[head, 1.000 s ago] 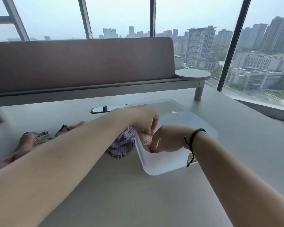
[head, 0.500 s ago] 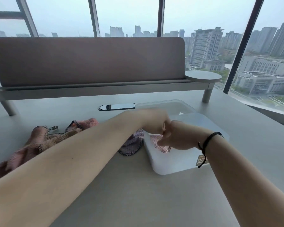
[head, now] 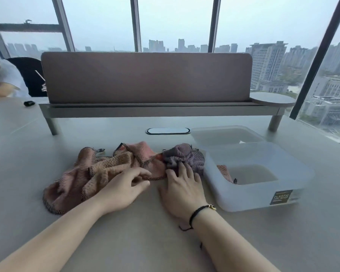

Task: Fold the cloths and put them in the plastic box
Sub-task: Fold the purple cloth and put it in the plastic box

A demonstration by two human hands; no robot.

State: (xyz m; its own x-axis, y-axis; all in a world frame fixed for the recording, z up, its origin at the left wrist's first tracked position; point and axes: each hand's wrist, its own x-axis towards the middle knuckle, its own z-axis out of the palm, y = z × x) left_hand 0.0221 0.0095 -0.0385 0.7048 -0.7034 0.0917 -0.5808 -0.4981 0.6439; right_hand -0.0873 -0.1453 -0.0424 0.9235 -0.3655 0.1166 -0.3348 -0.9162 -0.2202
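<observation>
A frosted plastic box (head: 249,195) stands on the table at the right, and a folded pink cloth (head: 225,172) leans against its left inner wall. Left of the box lies a heap of crumpled cloths: a purple cloth (head: 183,156), a pink cloth (head: 143,156) and a tan-and-pink cloth (head: 90,173). My right hand (head: 182,186) lies flat on the table with its fingertips touching the purple cloth. My left hand (head: 124,185) rests with fingers spread at the edge of the pink and tan cloths. Neither hand grips anything.
The box's clear lid (head: 224,134) lies behind the box. A cable port (head: 168,131) sits in the table's middle. A padded divider on legs (head: 145,79) runs across the back. Another person (head: 0,79) sits at the far left. Windows rise behind.
Both hands have come out of the box, leaving the folded pink cloth inside, and moved left onto the heap of loose cloths. The camera has swung left.
</observation>
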